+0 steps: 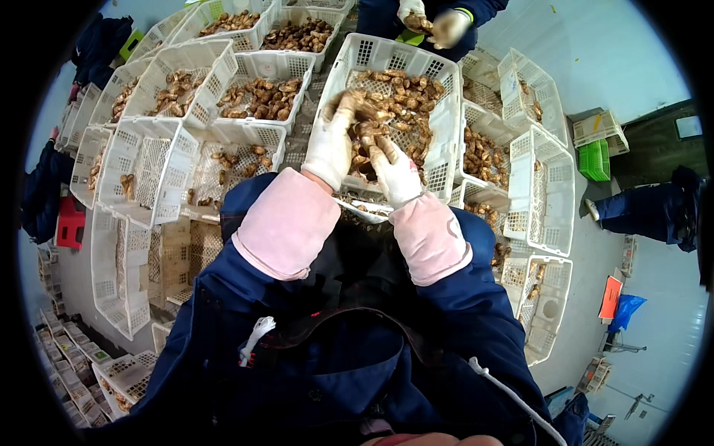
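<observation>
A white perforated plastic crate [445, 152] stands in front of me with many brown, stubby mushrooms [405, 93] inside, mostly toward its far and right sides. My left hand [332, 141], in a soiled white glove, reaches over the crate's left side with its fingers closed around a brown mushroom [373, 114]. Close beside it, my right hand [396, 172], also gloved, pinches another mushroom [367, 134] between thumb and fingers. Pink sleeve cuffs cover both my wrists. The left fingertips are partly hidden among the mushrooms.
More white crates with mushrooms stand at the left [260, 97] and right [485, 156]. Across from me, a co-worker's gloved hands [439, 28] hold a mushroom. A red stool [71, 223] is at the far left; a green crate [593, 160] and another person's legs [639, 208] are at the right.
</observation>
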Demonstrator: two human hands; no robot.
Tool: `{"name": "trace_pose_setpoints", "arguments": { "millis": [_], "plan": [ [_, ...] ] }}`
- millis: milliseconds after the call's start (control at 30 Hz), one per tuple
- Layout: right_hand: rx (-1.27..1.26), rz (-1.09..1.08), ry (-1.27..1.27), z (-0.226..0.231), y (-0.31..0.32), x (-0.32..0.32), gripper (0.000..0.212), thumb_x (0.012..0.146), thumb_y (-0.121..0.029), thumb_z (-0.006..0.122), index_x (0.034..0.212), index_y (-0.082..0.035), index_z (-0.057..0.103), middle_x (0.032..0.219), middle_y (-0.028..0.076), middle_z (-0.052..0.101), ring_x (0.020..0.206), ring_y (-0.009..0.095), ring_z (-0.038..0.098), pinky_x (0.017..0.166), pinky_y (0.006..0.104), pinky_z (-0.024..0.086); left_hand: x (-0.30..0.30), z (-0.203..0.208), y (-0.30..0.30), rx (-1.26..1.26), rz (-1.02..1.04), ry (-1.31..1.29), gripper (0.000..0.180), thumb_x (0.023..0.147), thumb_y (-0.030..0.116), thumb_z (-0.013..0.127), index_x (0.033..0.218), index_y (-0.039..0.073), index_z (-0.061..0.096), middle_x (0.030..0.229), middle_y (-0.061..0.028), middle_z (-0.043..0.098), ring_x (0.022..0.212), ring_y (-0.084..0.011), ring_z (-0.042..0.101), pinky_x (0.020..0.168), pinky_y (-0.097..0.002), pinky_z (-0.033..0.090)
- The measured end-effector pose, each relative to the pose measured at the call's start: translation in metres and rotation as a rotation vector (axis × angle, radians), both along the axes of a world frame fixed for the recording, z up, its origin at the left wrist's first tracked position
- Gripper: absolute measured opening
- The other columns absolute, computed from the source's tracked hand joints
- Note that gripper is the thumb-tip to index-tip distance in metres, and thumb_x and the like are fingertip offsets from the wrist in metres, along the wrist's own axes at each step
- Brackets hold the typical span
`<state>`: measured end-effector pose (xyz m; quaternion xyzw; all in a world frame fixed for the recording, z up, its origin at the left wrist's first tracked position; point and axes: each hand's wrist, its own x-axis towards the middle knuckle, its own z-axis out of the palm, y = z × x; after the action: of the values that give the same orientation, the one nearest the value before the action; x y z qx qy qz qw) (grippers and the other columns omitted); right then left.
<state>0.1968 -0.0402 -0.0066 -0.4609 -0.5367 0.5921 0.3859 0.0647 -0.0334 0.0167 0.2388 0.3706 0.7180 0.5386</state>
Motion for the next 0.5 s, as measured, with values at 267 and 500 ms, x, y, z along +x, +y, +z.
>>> {"name": "trace_pose_setpoints", "arguments": {
  "millis": [267,500],
  "plan": [
    [-0.248,-0.045,0.403,0.035,-0.005,0.022,0.040,0.103,-0.024,0.044,0.136,-0.002,0.049,0.116,0.010,0.063,0.092,0.020,0.066,0.078,0.0337,0.056,-0.010,0.008,-0.001,0.024,-0.087,-0.135,0.040,0.105,0.034,0.048,0.128,0.003,0.055,0.123,-0.0109,0.061,0.114,-0.0212,0.058,0.101,-0.0372,0.048],
    [-0.277,-0.136,0.579,0.020,-0.007,0.032,0.056,0.101,-0.020,0.051,0.150,-0.002,0.031,0.127,0.010,0.057,0.110,0.022,0.061,0.092,0.0374,0.054,0.005,0.035,-0.015,0.137,-0.271,0.511,0.043,0.103,0.033,0.054,0.132,0.002,0.056,0.124,-0.0050,0.062,0.115,-0.0119,0.055,0.102,-0.0258,0.041]
  ]
}}
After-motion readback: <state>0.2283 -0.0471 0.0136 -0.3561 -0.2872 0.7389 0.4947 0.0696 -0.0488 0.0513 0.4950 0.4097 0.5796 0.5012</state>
